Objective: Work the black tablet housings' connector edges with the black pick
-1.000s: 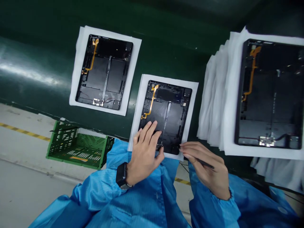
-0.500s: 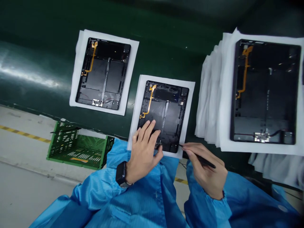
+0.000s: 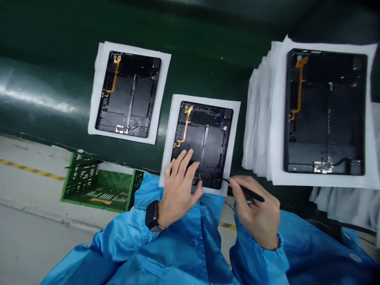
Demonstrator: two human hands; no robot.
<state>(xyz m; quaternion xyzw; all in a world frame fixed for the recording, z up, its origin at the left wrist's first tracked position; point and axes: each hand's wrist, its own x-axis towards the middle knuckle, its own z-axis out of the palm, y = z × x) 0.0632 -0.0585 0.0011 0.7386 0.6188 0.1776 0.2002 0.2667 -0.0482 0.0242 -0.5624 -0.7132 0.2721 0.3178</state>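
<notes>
Right hand (image 3: 261, 211), gripping black tool (image 3: 253, 193), has edged away from the housing (image 3: 215, 148); left hand (image 3: 179, 192) lies spread.

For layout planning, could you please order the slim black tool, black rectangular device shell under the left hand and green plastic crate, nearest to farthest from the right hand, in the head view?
1. Tool: in the right hand's grip.
2. Device shell: just left of it.
3. Crate: farthest left.
</notes>
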